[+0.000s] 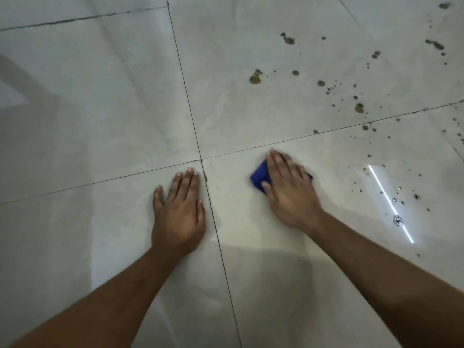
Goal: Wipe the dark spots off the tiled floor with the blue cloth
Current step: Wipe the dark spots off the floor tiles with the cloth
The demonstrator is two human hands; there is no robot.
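Note:
My right hand (288,189) lies flat with straight fingers on the folded blue cloth (259,178), pressing it to the pale tiled floor (100,109); the cloth shows only at the hand's left side, and the hand is slightly blurred. My left hand (179,209) rests flat on the floor, fingers straight, beside a grout line. Dark brownish spots (256,76) are scattered over the tiles at the upper right, with smaller specks (399,202) to the right of the cloth.
Grout lines cross at a point (201,160) between my two hands. A bright strip of reflected light (390,202) lies on the glossy tile at right. A shadow covers the floor near my forearms.

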